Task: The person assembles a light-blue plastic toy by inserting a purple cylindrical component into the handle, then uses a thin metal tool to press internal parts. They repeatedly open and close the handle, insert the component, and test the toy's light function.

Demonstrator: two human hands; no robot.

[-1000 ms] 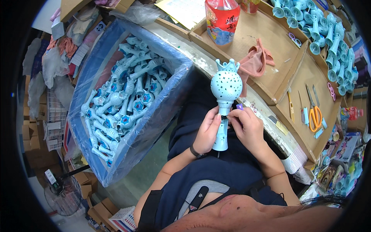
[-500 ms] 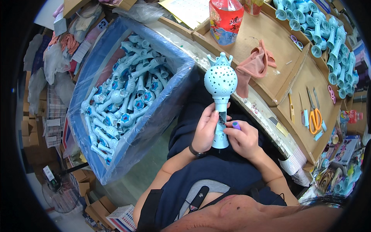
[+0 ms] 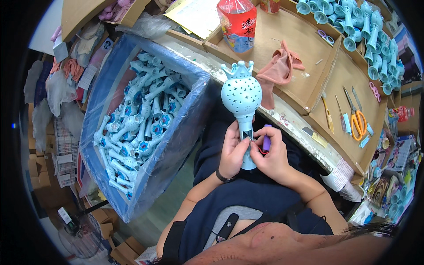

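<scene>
A light-blue toy wand (image 3: 241, 96) stands upright in front of my body, with a crown on its round, pierced head. My left hand (image 3: 232, 154) is closed round its handle, thumb beside a dark rectangular opening (image 3: 247, 130) in the front. On the handle's other side, my right hand (image 3: 274, 157) pinches a purple cylindrical battery (image 3: 266, 140) between its fingers. A short red wire shows at the battery's lower end, close to the handle. My right thumb and fingertip reach the edge of the opening; what exactly they touch there is hidden.
Left of me, a plastic-lined blue bin (image 3: 176, 128) holds many similar wand parts. On the bench are a red-labelled bottle (image 3: 238, 26), a pink cloth (image 3: 277, 68), orange-handled scissors (image 3: 358, 123) and a cardboard tray (image 3: 309, 95). Light-blue parts (image 3: 375, 39) crowd the far right.
My right hand has turned the battery more upright beside the handle, and its red wire now shows. My right thumb has moved in to the opening. The whole view has shifted slightly.
</scene>
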